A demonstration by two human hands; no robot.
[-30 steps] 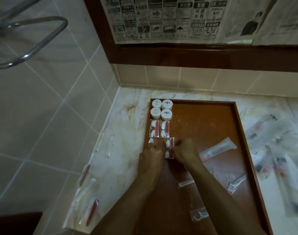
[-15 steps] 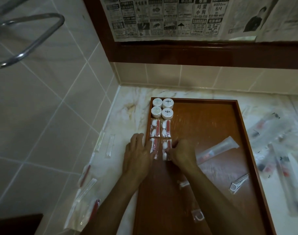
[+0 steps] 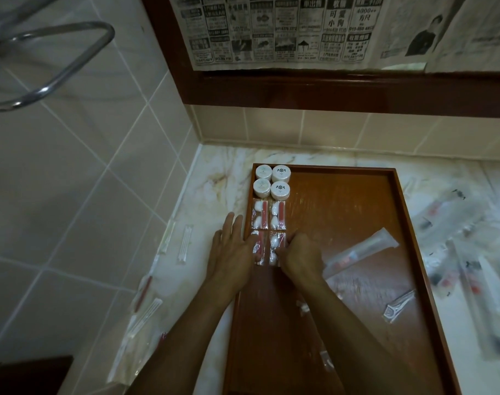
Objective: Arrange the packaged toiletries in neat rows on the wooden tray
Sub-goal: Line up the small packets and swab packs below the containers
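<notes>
A wooden tray (image 3: 357, 201) lies on the marble counter. Several round white jars (image 3: 272, 181) stand in its far-left corner. Below them lie two clear packets with red strips and cotton (image 3: 268, 218), then two more such packets (image 3: 267, 248) side by side. My left hand (image 3: 233, 252) lies flat with straight fingers over the tray's left rim, its thumb side touching the left packet. My right hand (image 3: 298, 256) has curled fingers pressing on the right packet's edge. A long clear packet (image 3: 362, 252) and a wrapped razor (image 3: 399, 305) lie loose on the tray.
Many clear packets (image 3: 471, 260) are scattered on the counter right of the tray. Cotton-swab sachets (image 3: 186, 243) and other sachets (image 3: 143, 309) lie left of it by the tiled wall. A chrome rail (image 3: 58, 72) juts out at upper left. A newspaper-covered mirror frame (image 3: 328, 86) is behind.
My left hand opened and shifted left over the tray rim. The lower pair of packets now lies uncovered and lined up under the upper pair. The right hand stayed at the right packet.
</notes>
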